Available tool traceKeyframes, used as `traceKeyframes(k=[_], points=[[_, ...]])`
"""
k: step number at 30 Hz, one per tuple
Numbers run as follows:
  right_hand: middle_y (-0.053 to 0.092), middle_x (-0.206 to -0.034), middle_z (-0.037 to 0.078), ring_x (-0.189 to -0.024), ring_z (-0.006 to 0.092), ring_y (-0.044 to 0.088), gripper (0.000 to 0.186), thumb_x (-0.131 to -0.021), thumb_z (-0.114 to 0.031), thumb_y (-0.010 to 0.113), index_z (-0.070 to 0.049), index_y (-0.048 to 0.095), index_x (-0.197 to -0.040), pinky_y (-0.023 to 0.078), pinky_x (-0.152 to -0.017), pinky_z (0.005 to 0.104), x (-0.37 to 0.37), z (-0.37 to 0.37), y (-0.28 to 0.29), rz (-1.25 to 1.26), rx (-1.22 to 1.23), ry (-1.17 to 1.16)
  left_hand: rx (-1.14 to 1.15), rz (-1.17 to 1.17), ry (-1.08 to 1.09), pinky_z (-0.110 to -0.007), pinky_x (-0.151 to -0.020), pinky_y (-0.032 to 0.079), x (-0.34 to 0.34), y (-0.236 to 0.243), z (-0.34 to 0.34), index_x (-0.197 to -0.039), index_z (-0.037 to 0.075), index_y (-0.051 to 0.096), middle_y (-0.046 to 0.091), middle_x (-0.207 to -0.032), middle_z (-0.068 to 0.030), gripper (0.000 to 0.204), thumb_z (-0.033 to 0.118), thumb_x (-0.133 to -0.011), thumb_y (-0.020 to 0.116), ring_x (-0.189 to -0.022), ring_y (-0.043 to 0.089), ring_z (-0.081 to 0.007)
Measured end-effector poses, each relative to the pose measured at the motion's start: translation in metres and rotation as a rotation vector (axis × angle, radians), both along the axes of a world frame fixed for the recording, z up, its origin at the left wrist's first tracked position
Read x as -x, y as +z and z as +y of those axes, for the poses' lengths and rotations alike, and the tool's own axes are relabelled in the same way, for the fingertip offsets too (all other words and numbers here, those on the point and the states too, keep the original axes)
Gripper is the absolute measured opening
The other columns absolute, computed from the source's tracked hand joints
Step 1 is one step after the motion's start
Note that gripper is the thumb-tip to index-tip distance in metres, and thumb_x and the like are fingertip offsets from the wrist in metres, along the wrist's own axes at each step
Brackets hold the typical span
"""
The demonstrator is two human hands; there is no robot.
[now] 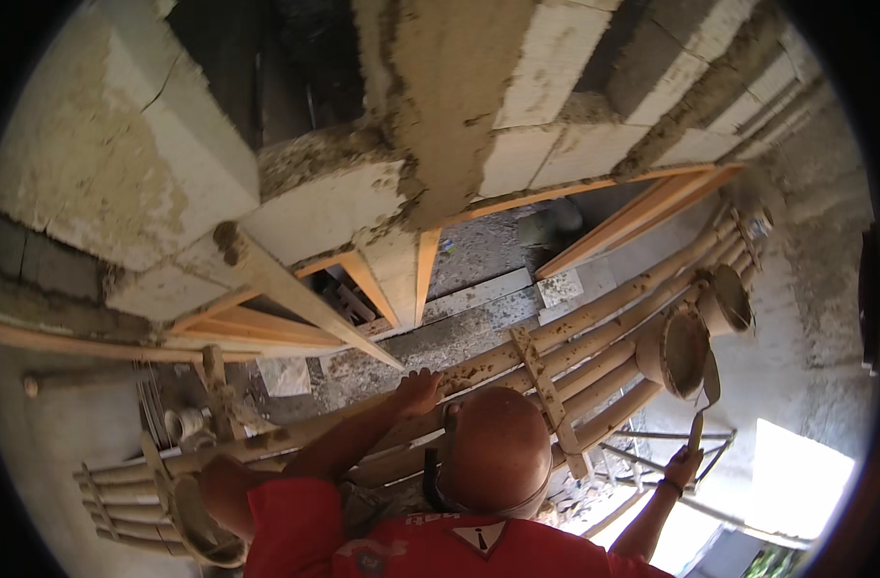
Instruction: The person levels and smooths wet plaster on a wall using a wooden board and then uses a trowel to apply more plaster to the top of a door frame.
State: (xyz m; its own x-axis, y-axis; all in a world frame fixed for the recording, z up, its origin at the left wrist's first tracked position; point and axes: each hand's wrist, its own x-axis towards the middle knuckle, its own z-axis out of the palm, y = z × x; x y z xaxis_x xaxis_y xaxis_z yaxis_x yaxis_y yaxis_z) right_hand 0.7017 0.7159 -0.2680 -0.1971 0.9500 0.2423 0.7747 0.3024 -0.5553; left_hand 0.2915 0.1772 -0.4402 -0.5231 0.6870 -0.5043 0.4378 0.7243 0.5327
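Observation:
Neither of my hands shows in the head view. A co-worker in a red shirt [392, 554] is seen from behind and above at the lower middle. The co-worker's left hand [419, 391] rests on a mortar-spotted pole [488, 364]. The co-worker's right hand [684, 468] grips a trowel [711, 380] by its handle. Its blade is at the rim of a round, mortar-crusted tub [663, 358]. A second tub [725, 301] sits just behind that one.
Long round poles tied with crosspieces [542, 388] form a scaffold across the view. Above stands a pale block wall [315, 207] with mortar smears and wooden frames [427, 275]. A slanting plank [300, 294] leans there. A round pan [204, 535] lies lower left.

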Motion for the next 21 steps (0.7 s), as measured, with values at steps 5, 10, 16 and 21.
traceKeyframes(k=[5, 10, 16, 21], points=[[0.049, -0.074, -0.002, -0.051, 0.0017, 0.037, 0.06, -0.104, -0.054, 0.048, -0.008, 0.048, -0.141, 0.032, -0.04, 0.0158, 0.085, -0.085, 0.029, 1.232, 0.921, 0.028, 0.002, 0.051, 0.169, -0.053, -0.089, 0.049, -0.011, -0.015, -0.014, -0.138, 0.004, 0.052, 0.064, -0.113, -0.0215, 0.058, 0.04, -0.094, 0.062, -0.104, 0.063, -0.0386], [0.046, -0.074, 0.001, -0.049, 0.0103, 0.038, 0.067, -0.102, -0.058, 0.047, -0.008, 0.044, -0.146, 0.035, -0.041, 0.023, 0.172, -0.164, 0.006, 1.42, 1.512, 0.684, -0.093, 0.187, 0.26, -0.049, -0.087, 0.05, -0.021, -0.012, -0.022, -0.128, 0.004, 0.06, 0.068, -0.104, -0.017, 0.058, 0.047, -0.09, 0.067, -0.099, 0.064, -0.036], [0.05, -0.072, 0.005, -0.048, 0.0131, 0.042, 0.054, -0.096, -0.057, 0.06, -0.007, 0.054, -0.117, 0.032, -0.037, 0.0249, 0.255, -0.208, -0.003, 1.156, 1.863, 0.845, -0.109, 0.334, 0.32, -0.047, -0.083, 0.05, -0.027, -0.001, -0.018, -0.119, 0.004, 0.063, 0.067, -0.096, -0.0157, 0.055, 0.048, -0.087, 0.069, -0.093, 0.064, -0.0345], [0.047, -0.082, 0.009, -0.064, 0.0151, 0.043, 0.057, -0.096, -0.05, 0.064, -0.003, 0.052, -0.126, 0.039, -0.041, 0.0226, 0.298, -0.236, -0.011, 1.286, 2.01, 0.877, -0.14, 0.369, 0.328, -0.046, -0.079, 0.051, -0.029, -0.009, -0.016, -0.118, 0.005, 0.064, 0.066, -0.094, -0.0138, 0.055, 0.048, -0.084, 0.072, -0.089, 0.064, -0.033]])
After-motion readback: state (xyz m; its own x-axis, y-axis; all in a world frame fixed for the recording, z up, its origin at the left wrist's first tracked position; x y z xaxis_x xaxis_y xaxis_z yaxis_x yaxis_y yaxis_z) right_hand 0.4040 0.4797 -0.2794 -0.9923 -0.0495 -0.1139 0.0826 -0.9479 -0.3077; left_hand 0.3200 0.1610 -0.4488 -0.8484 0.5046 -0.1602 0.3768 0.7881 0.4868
